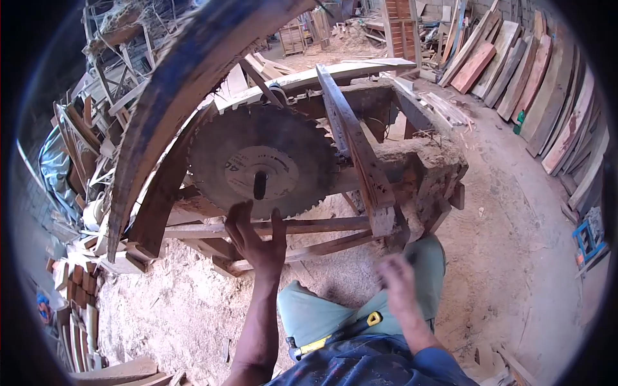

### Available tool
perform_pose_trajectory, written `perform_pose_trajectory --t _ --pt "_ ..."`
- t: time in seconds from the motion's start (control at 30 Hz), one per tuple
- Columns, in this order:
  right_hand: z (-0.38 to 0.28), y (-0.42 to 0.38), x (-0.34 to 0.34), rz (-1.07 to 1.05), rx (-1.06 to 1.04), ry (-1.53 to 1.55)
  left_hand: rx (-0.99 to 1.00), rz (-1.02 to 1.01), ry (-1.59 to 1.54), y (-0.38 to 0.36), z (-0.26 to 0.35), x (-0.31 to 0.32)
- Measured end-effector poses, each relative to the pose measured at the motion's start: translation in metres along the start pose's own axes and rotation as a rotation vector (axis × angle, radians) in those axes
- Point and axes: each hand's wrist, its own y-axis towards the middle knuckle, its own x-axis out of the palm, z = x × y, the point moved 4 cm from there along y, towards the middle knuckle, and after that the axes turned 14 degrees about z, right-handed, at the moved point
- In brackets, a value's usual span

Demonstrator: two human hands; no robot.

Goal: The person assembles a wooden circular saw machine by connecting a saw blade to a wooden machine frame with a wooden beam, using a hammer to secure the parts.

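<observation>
A large round circular saw blade (215,145) stands upright on a dark shaft (260,185), its toothed rim in plain view. My left hand (257,241) is raised at the blade's lower edge, fingers and thumb apart, with nothing in it. The fingertips overlap the rim just below the shaft. My right hand (400,283) hovers by my right knee, smeared by motion, its fingers partly curled. A rough wooden saw bench (444,167) carries the blade, and a thick plank (357,145) slants across its frame. Across my lap lies a yellow-and-black tool (322,341).
A curved wooden piece (167,83) arches over the left side, close to the blade. Boards (508,61) lean along the right wall. Sawdust (174,302) covers the floor, and scrap wood (80,276) is stacked at left. A green bottle (519,122) stands by the boards.
</observation>
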Motion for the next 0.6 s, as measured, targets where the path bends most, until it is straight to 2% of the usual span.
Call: perform_pose_trajectory --t 0.03,0.1,0.17,0.27,0.4,0.5,0.6 --pt "0.036 -0.007 0.004 -0.119 0.22 -0.074 0.056 0.037 0.013 0.011 0.005 0.008" --pt "0.09 -0.02 0.016 -0.371 0.37 -0.256 0.104 0.016 0.064 0.021 0.005 0.028" --pt "0.133 -0.026 0.031 -0.525 0.302 -0.488 0.09 -0.003 0.066 0.022 0.001 0.043" --pt "0.161 -0.036 0.058 -0.64 0.362 -0.509 0.022 -0.028 0.026 0.022 -0.008 0.058" --pt "0.167 -0.033 0.071 -0.657 0.413 -0.495 -0.014 -0.032 0.003 0.023 -0.008 0.064" --pt "0.178 -0.03 0.076 -0.714 0.234 -0.549 -0.025 -0.019 0.008 0.022 -0.007 0.07" --pt "0.189 -0.037 0.079 -0.76 0.259 -0.542 -0.039 -0.009 0.026 0.019 -0.005 0.073"
